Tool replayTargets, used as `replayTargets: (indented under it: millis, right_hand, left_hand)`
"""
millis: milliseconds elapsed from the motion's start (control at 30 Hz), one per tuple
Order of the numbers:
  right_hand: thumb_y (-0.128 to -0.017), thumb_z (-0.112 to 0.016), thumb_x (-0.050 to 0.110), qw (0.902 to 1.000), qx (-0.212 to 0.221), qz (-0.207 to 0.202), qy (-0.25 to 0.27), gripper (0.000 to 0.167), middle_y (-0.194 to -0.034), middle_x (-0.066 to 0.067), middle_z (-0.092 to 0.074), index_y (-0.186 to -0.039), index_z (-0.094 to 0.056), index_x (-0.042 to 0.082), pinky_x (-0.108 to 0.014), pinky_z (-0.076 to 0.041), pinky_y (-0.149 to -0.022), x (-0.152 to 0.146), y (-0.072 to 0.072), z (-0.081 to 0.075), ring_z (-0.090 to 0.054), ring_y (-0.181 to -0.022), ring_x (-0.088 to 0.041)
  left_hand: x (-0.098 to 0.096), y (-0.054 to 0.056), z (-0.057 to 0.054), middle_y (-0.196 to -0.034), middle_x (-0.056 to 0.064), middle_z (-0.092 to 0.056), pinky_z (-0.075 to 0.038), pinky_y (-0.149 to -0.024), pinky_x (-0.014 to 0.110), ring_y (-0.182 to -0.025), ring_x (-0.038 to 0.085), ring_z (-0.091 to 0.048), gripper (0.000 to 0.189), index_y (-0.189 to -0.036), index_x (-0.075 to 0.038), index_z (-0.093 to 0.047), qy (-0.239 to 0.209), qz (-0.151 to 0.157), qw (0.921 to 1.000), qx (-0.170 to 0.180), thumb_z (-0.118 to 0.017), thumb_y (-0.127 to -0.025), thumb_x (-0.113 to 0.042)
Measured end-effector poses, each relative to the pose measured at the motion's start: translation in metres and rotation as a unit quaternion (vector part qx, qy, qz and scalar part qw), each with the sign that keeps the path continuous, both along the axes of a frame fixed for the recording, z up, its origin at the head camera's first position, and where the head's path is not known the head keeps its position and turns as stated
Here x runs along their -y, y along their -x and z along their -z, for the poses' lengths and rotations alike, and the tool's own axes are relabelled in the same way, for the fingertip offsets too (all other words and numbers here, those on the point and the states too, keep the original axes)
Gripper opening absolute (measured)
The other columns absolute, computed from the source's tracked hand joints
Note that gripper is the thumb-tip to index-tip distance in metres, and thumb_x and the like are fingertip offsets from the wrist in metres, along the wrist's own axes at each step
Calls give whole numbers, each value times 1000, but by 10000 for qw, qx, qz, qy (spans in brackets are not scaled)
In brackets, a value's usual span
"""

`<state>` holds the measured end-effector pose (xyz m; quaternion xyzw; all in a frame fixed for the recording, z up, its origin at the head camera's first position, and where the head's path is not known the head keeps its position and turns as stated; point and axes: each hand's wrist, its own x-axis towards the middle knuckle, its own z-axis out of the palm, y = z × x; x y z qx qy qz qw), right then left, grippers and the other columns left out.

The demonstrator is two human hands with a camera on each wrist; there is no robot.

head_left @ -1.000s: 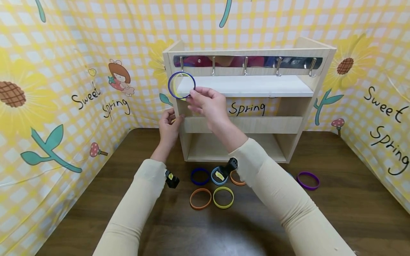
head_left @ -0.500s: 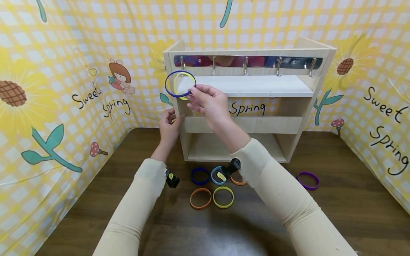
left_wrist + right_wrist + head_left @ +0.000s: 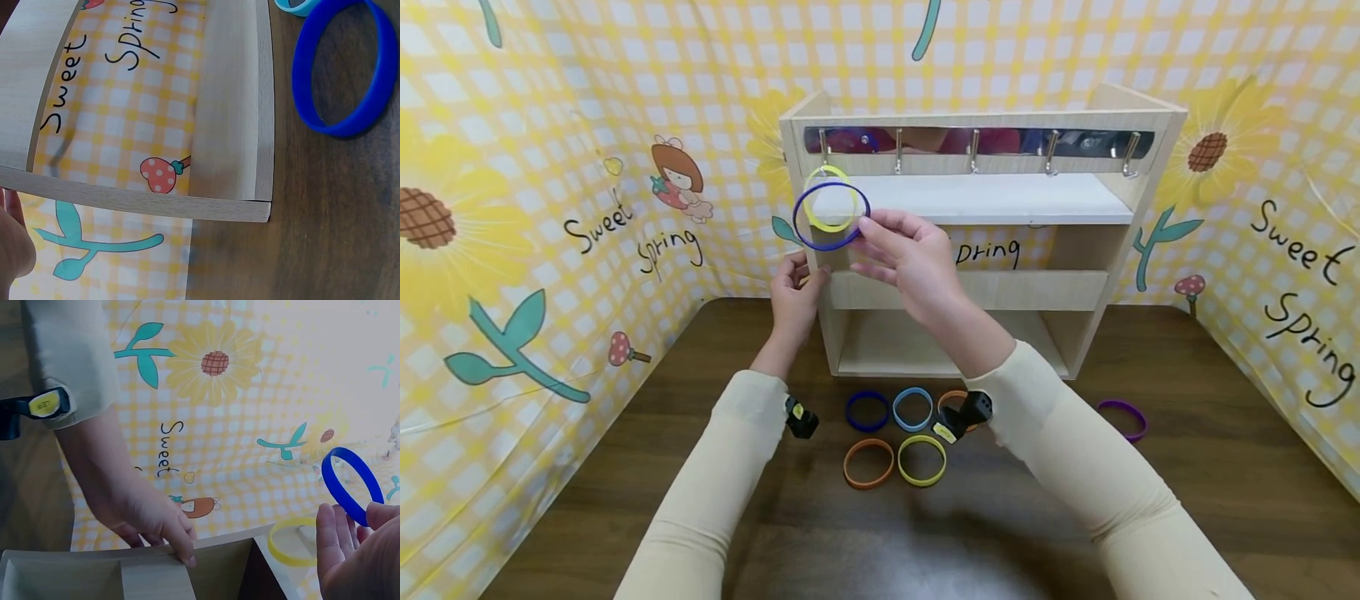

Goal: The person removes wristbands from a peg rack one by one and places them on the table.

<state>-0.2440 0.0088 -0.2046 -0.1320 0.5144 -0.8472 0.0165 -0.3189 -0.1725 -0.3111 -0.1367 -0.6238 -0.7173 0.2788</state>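
My right hand [image 3: 921,262] pinches a dark blue silicone wristband [image 3: 831,247] between thumb and fingertips, in front of the wooden shelf unit's upper left corner. A yellow wristband [image 3: 290,559] hangs on the leftmost hook [image 3: 823,148], behind the blue one in the head view. The two bands look apart in the right wrist view. My left hand [image 3: 793,304] grips the left side panel of the shelf unit [image 3: 970,292], thumb at the front edge and fingers on the outer side. Only a bit of that hand [image 3: 19,244] shows in the left wrist view.
On the brown table [image 3: 820,542] before the unit lie several wristbands, among them a dark blue [image 3: 850,423], a light blue [image 3: 913,428], an orange [image 3: 868,486] and a yellow one [image 3: 922,482]. A purple band [image 3: 1138,412] lies at right, partly behind the sleeve.
My right hand has drawn the blue wristband slightly down and right, so it overlaps less with the hanging yellow one. The left hand has stayed on the side panel.
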Motion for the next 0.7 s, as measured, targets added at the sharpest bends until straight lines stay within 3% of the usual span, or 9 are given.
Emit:
replayTargets:
  millis: [167, 333, 500, 700]
  right_hand:
    - [-93, -65, 7, 9998, 30, -81, -181, 21, -99, -15, -67, -110, -63, -5, -38, -56, -75, -11, -6, 8, -69, -90, -24]
    - [-93, -65, 6, 9995, 39, -140, -295, 11, -93, -12, -67, -102, -65, -1, -39, -56, -75, -23, -10, 19, -70, -86, -22]
    - [-94, -63, 7, 9989, -55, -141, -455, 14, -93, -11, -68, -104, -64, -2, -38, -56, -76, -34, -13, 27, -69, -87, -22]
    - [-94, -63, 6, 9977, -169, -130, -643, 8, -92, -10, -70, -100, -66, 1, -37, -57, -75, -46, -15, 37, -69, -87, -22]
  left_hand:
    - [0, 2, 1, -92, 2, -64, -49, -74, 23, -84, 11, -60, 18, -101, 6, -62, -185, -3, 9996, -197, -67, -83, 6]
    - [1, 4, 1, -89, 3, -65, -49, -72, 22, -82, 11, -62, 19, -101, 5, -63, -277, 53, 9992, -287, -67, -83, 9]
    - [0, 3, 0, -86, 1, -65, -50, -70, 22, -80, 11, -62, 21, -101, 1, -63, -320, 138, 9992, -182, -63, -83, 10]
    - [0, 0, -1, -89, 2, -64, -52, -70, 23, -81, 12, -63, 22, -105, 4, -62, -188, 63, 9998, 46, -63, -84, 8]
